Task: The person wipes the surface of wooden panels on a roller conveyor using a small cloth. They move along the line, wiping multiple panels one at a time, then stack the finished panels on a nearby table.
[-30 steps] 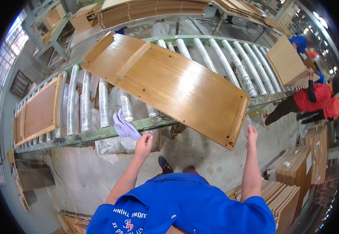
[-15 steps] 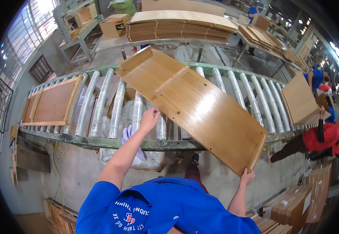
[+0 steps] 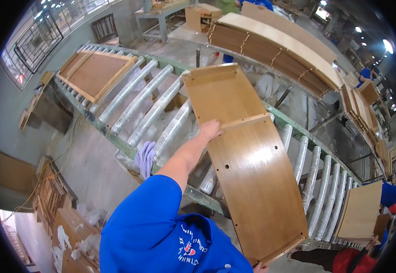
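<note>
A long varnished wooden panel (image 3: 257,182) lies slantwise across the roller conveyor (image 3: 154,116), its near end jutting over the front rail toward me. It has end strips, a raised crosspiece (image 3: 245,122) and several small dark holes. My left hand (image 3: 211,129) is closed on the panel's left edge, right beside the crosspiece. At the near end, my right hand (image 3: 260,267) grips the panel's corner; most of that hand is cut off by the lower rim of the picture.
A framed brown panel (image 3: 98,73) rests on the rollers at far left. A lilac glove (image 3: 145,158) hangs at the front rail. Stacked boards (image 3: 270,57) stand behind the conveyor. At right, a person in red (image 3: 350,263) is beside a pale panel (image 3: 359,211).
My left hand has come onto the panel's edge from just off it. The panel now points more directly toward me, and my view has turned and tilted.
</note>
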### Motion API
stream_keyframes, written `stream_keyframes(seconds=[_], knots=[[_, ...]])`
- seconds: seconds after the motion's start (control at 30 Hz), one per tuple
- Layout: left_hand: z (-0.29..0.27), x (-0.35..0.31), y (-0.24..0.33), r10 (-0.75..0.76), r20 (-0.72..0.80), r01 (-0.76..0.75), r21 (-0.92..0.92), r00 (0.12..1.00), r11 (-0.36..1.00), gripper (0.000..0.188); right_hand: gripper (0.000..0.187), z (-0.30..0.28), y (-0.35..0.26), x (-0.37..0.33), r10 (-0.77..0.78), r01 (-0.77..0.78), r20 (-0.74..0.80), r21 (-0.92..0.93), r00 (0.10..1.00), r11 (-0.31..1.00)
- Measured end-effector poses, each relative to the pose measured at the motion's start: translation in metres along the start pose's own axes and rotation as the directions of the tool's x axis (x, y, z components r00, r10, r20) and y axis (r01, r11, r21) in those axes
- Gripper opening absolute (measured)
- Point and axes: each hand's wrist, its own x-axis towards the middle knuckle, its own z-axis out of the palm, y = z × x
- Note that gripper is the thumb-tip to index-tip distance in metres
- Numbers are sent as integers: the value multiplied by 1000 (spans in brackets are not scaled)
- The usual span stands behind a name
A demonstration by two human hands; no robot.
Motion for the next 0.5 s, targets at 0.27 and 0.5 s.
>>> stream_keyframes(seconds=[0.27, 0.5], knots=[[3, -25, 14, 144, 28, -146, 113, 989, 983, 40, 57, -42, -21, 59, -28, 25, -5, -326, 1000, 945], [3, -115, -1, -15, -90, 26, 130, 996, 991, 42, 52, -63, -67, 159, -437, 445, 92, -264, 895, 856]])
